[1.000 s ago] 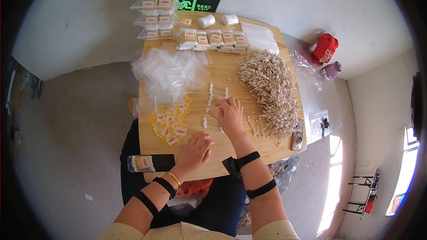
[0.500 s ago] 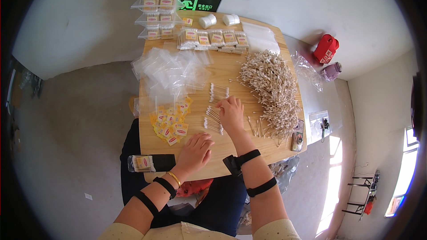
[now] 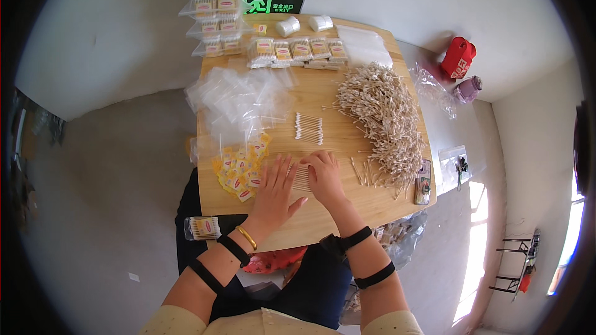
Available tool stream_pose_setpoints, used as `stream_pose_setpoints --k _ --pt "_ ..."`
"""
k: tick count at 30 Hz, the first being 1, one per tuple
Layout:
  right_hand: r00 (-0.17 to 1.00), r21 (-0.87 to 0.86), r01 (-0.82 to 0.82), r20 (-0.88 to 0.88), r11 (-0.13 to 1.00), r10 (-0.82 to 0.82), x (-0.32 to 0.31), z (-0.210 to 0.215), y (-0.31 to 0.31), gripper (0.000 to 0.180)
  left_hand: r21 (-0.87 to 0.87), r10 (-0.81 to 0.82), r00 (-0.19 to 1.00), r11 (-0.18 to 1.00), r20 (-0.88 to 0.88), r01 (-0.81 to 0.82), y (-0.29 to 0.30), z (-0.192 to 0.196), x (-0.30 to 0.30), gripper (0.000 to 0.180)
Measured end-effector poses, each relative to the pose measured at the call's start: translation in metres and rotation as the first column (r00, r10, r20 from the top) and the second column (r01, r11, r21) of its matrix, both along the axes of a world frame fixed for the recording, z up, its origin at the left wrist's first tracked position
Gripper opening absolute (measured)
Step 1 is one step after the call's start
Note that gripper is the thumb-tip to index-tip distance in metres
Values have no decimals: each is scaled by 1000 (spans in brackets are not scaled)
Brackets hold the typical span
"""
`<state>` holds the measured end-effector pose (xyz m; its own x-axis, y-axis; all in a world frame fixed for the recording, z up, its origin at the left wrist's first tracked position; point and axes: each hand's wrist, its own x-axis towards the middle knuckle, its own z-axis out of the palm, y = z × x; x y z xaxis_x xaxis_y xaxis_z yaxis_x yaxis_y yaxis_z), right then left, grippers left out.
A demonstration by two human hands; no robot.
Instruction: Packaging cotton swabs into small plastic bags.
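Observation:
A small row of cotton swabs (image 3: 302,178) lies on the wooden table between my two hands. My left hand (image 3: 275,187) is open, its fingers stretched flat along the row's left ends. At the right side, my right hand (image 3: 324,177) curls its fingers over the far edge of the row, closed on those swabs; its fingertips partly hide them. Farther away lies a second neat row of swabs (image 3: 308,128), untouched. To the right spreads a large heap of loose cotton swabs (image 3: 382,121). Yellow printed cards (image 3: 239,167) lie left of my left hand.
Clear plastic bags (image 3: 239,102) pile up at the left of the table (image 3: 298,222). Packed swab bags (image 3: 298,51) line the back, beside stacked packs (image 3: 214,6). A phone (image 3: 423,183) lies at the right edge; one swab pack (image 3: 203,228) is near the left front.
My left hand has moved forward to the near swabs and its fingers have stretched out. My right hand has come slightly nearer; the near swabs now lie in one tighter row.

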<state>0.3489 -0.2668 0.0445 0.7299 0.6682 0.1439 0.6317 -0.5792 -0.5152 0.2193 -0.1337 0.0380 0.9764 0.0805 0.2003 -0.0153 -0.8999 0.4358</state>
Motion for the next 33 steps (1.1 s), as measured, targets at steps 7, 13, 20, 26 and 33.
stream_pose_setpoints --k 7,13,20,26,33 --pt "994 163 68 -97 984 -52 -35 -5 -44 64 197 -38 987 978 -153 68 1 -7 5 90" --pt "996 -102 72 64 992 -66 -67 -18 -46 89 156 108 986 984 -123 -89 11 -13 -1 97" --pt "987 -120 81 146 989 -63 -68 -40 -17 89 244 51 986 970 -157 -12 1 -18 0 103" --pt "984 -187 106 165 977 -75 -70 -38 -19 88 179 48 993 983 -108 -28 2 -3 13 100" --pt "984 -85 110 153 990 -96 -69 -39 -17 88 156 -123 972 976 -200 155 5 -13 14 91"
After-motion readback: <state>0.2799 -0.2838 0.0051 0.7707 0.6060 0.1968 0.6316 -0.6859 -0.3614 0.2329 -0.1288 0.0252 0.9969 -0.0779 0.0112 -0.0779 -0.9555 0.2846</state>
